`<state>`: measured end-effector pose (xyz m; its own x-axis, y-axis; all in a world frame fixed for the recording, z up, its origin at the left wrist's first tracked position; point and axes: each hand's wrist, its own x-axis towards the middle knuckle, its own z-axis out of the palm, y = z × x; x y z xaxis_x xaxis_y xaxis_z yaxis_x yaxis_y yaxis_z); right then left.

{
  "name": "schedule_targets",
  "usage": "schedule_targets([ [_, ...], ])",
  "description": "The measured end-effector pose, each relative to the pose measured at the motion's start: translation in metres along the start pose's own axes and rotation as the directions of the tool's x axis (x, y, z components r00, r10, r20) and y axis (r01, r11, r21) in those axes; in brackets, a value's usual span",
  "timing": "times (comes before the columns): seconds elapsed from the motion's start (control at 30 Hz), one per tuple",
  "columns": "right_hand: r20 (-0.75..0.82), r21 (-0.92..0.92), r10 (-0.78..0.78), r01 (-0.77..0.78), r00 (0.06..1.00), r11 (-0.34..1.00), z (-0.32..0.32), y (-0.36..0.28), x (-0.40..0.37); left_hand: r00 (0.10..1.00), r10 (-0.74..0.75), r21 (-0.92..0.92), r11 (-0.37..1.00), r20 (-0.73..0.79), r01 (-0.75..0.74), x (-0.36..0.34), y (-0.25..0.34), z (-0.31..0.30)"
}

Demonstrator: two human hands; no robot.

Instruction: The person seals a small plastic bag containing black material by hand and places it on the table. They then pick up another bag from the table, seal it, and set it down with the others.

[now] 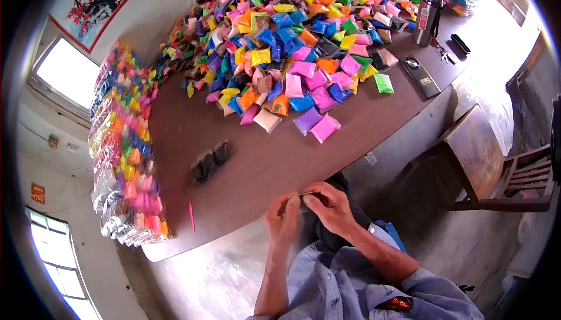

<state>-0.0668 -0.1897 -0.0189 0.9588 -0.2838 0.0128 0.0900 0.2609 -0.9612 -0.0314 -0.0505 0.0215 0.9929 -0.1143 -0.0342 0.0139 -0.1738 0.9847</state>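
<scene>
My left hand (281, 215) is raised just off the table's near edge, thumb and fingers pinched together and slightly blurred. Close beside it, my right hand (331, 207) is also pinched, its fingertips almost meeting those of the left. A thin edge seems to run between the fingertips, too small to name. On the brown table (257, 168), nearest my hands, lie a pink packet (325, 128) and a purple packet (307, 120). Further left are black packets (210, 161) in a row and a thin pink stick-like tool (191, 216).
A large heap of colourful packets (286, 34) covers the far table. Clear bags of packets (131, 174) are stacked along the left edge. A steel flask (428, 17), keys (445, 55) and a flat dark device (421, 77) lie right. A wooden chair (476, 150) stands beyond the table's right side.
</scene>
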Motion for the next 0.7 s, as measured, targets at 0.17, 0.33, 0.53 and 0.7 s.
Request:
schedule_targets([
  [0.17, 0.055, -0.345, -0.235, 0.239, 0.971, 0.908, 0.011, -0.013, 0.019, 0.996, 0.086, 0.152, 0.985, -0.026, -0.081, 0.018, -0.024, -0.021],
  [0.33, 0.095, -0.479, -0.457, 0.443, 0.884, 0.758, 0.021, -0.011, 0.059, 0.996, -0.011, 0.008, 1.0, -0.086, 0.012, 0.044, 0.0, -0.023],
  [0.53, 0.166, -0.476, -0.432, 0.456, 0.886, 0.752, 0.031, -0.004, 0.102, 0.988, 0.112, -0.028, 0.993, -0.103, -0.116, 0.085, -0.013, -0.03],
  [0.7, 0.178, -0.522, -0.48, 0.496, 0.859, 0.694, 0.027, 0.024, 0.115, 0.98, 0.192, 0.099, 0.978, -0.058, -0.186, 0.106, -0.036, -0.034],
])
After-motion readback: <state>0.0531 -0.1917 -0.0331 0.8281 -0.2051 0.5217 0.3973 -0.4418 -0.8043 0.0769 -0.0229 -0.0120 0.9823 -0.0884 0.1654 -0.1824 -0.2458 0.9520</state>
